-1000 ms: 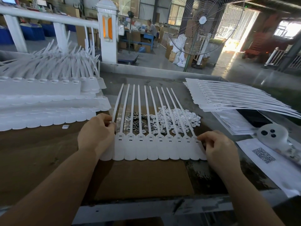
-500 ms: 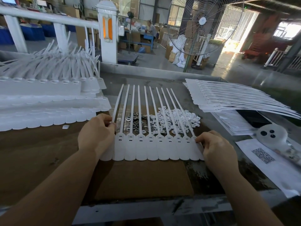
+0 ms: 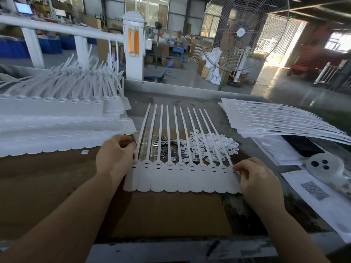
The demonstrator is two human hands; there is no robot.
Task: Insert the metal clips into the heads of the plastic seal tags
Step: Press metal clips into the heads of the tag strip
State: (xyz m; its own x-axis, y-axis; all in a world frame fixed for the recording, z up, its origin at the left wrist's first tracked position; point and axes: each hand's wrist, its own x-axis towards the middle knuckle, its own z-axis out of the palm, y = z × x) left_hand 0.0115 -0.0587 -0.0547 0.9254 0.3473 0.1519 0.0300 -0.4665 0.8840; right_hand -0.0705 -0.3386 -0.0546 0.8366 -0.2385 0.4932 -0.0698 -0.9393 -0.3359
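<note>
A joined strip of white plastic seal tags (image 3: 182,177) lies flat on brown cardboard (image 3: 171,213), its tails fanning away from me. My left hand (image 3: 114,158) grips the strip's left end with curled fingers. At the right end, my right hand (image 3: 254,179) pinches the last tag's head. Behind the strip, under the tails, lies a heap of dark metal clips (image 3: 167,149) and beside it a heap of small white plastic pieces (image 3: 210,147). Whether the slots in the tag heads hold clips I cannot tell.
A tall stack of tag strips (image 3: 57,120) fills the left of the table. Another stack of strips (image 3: 281,120) lies at the right, above papers with a QR code (image 3: 315,190) and a white round object (image 3: 324,166). One loose white piece (image 3: 84,152) lies left.
Both hands stay at the strip's ends. My right hand has shifted slightly inward along the last tag; the strip has barely moved.
</note>
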